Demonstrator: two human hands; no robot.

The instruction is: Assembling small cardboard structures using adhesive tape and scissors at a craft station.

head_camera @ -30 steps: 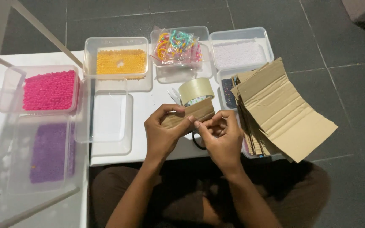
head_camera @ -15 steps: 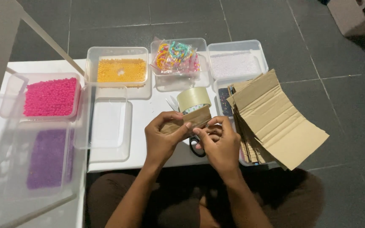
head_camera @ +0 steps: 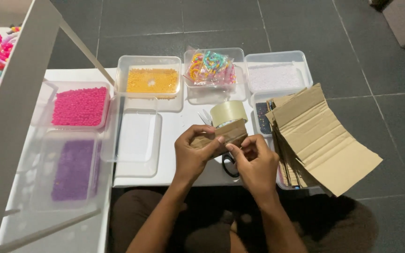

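Observation:
Both hands meet over the front of a white table (head_camera: 179,122). My left hand (head_camera: 194,154) grips a small brown cardboard box (head_camera: 228,132) from the left, thumb on its near side. My right hand (head_camera: 255,161) pinches the box's lower right edge with its fingertips. A roll of clear tape (head_camera: 228,112) stands just behind the box. Black-handled scissors (head_camera: 228,164) lie on the table under my hands, partly hidden.
A stack of flat cardboard sheets (head_camera: 319,138) leans in a tub at right. Clear tubs hold pink beads (head_camera: 79,106), purple beads (head_camera: 73,168), orange beads (head_camera: 152,80), white beads (head_camera: 277,76) and a bag of colourful pieces (head_camera: 210,67). An empty clear lid (head_camera: 139,138) lies left of my hands. Dark tiled floor surrounds the table.
My hands have stayed together on the small box, turning it slightly; the view has shifted a little. Nothing else moved.

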